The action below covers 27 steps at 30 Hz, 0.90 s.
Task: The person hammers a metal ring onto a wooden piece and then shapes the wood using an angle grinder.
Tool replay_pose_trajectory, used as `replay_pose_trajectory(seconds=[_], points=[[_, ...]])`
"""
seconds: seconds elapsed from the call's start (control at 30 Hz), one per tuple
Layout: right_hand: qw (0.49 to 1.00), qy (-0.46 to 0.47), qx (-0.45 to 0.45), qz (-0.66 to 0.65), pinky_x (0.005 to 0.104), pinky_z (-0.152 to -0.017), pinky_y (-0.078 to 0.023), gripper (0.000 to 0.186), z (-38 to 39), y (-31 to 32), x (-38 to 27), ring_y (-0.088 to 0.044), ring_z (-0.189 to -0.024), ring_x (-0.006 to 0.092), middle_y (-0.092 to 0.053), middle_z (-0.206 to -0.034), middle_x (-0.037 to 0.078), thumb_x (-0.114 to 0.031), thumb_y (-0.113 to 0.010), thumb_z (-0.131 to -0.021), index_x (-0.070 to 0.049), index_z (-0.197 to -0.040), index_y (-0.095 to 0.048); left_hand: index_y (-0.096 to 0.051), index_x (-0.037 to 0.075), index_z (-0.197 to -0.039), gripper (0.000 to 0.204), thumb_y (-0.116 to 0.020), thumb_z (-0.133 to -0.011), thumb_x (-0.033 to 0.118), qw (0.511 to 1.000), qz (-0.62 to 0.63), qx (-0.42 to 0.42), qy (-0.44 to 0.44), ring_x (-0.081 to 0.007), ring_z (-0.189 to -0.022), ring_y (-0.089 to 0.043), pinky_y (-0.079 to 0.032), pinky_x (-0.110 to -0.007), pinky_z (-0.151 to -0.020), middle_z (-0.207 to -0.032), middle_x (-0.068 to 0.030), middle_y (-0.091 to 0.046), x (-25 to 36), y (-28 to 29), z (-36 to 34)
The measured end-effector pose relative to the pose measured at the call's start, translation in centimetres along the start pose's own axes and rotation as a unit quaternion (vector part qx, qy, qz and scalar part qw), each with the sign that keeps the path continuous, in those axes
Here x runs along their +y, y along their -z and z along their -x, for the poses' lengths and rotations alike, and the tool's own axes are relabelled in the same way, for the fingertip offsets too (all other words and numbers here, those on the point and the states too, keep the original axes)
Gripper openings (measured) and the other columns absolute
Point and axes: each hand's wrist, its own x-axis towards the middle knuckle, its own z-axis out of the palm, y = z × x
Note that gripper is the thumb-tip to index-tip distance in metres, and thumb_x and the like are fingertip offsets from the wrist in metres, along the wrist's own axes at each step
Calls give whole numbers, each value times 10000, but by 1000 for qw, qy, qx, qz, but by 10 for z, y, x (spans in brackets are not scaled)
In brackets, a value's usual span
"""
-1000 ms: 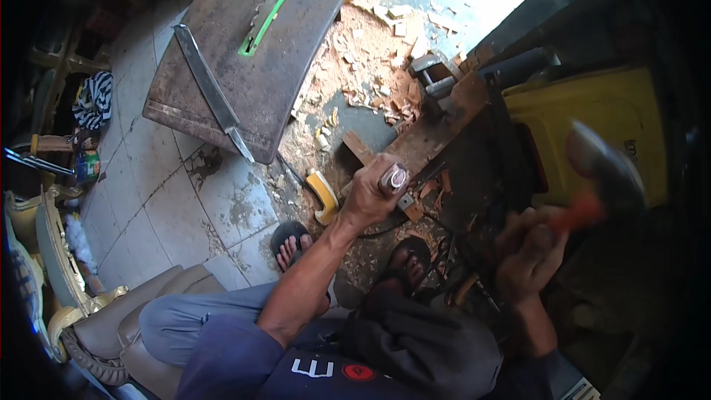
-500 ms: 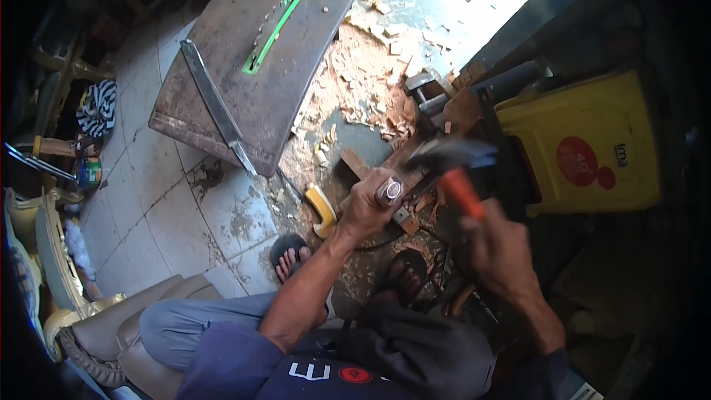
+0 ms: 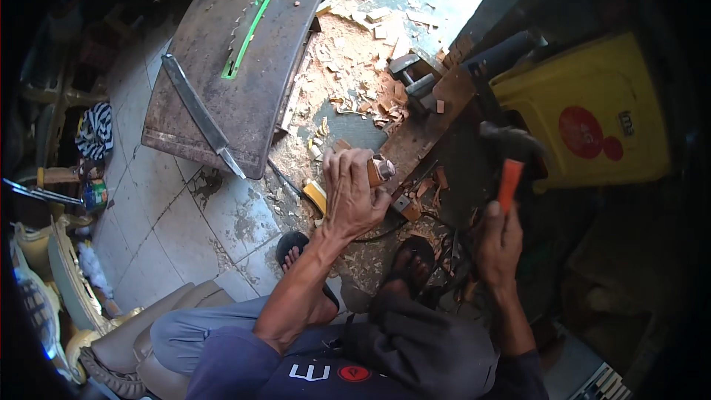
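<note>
My left hand point(image 3: 352, 200) is closed on a short wooden-handled tool point(image 3: 381, 171) with a shiny end, over a long wooden plank point(image 3: 418, 133); its lower part is hidden by my fingers. To the right, my right hand point(image 3: 498, 244) grips a hammer point(image 3: 511, 181) by its orange handle, the dark head slightly blurred and held apart from the tool. Beside my left hand lies a yellow-handled object point(image 3: 314, 197). Wood shavings point(image 3: 359, 67) are spread around the plank.
A dark metal table top point(image 3: 196, 89) with a green-edged slot and a long blade point(image 3: 196, 111) stands front left. A yellow plastic panel point(image 3: 600, 89) is at right, near metal clamps point(image 3: 415, 74). Cables, tiled floor point(image 3: 155, 237), striped cloth point(image 3: 94, 130) and carved furniture parts point(image 3: 63, 274) surround me.
The hammer swung leftward toward the held tool, then moved back to the right. My left hand has shifted its fingers over the tool. The view has shifted slightly.
</note>
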Motion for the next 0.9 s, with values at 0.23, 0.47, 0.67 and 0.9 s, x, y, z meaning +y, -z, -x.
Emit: replay_pose_trajectory(seconds=[0.23,0.47,0.67,0.9], points=[[985,-64,-111,119,543,-603,-500,259,23,-39,35,-695,-750,493,-668,-781,300,-206,-551,-1061,-13,-1232,-574,-490,94,-1448,722,-810,-820,254,951,-166,-257,-30,-313,-1172,-520,-326,-505,-1004,-1185,-142,-565,-18,1,10],[963,183,24,196,518,-544,-516,299,19,-69,60,-700,-679,444,-688,-782,253,-107,-631,-1004,-23,-1285,-570,-537,107,-1420,686,-813,-810,253,952,-180,-246,-17,-289,-1100,-539,-324,-473,-945,-1125,-135,-579,-2,3,6],[977,151,-12,152,543,-560,-522,227,13,-62,35,-684,-671,451,-681,-773,244,-125,-648,-987,-38,-1178,-561,-548,97,-1404,671,-813,-808,254,955,-169,-244,-12,-305,-1083,-551,-337,-472,-942,-1118,-153,-591,-3,6,9],[964,116,-93,223,580,-613,-525,224,0,-61,37,-681,-724,500,-690,-792,266,-176,-606,-1027,-53,-1198,-532,-567,48,-1356,621,-789,-828,287,938,-201,-283,-10,-333,-1040,-567,-367,-490,-918,-1045,-177,-610,3,4,-19]])
